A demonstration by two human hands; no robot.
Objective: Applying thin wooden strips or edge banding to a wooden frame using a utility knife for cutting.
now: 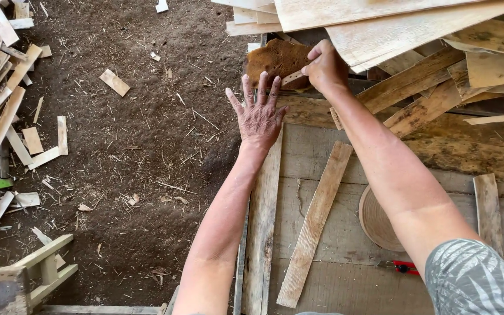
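My left hand (259, 114) lies flat with fingers spread at the far left edge of a wooden workbench (322, 227), fingertips touching a brown sponge-like block (275, 61). My right hand (325, 69) is closed on a small thin wooden piece (294, 77) next to that block, under the edge of a pile of thin veneer sheets (380, 23). A long narrow wooden slat (315, 224) lies diagonally on the bench between my forearms.
Rough scrap boards (421, 93) are heaped at the bench's far right. A round wooden disc (377, 221) and a red-handled tool (405, 268) sit near my right arm. Offcuts (7, 111) litter the dirt floor (147, 146) to the left. A wooden frame (36, 271) stands bottom left.
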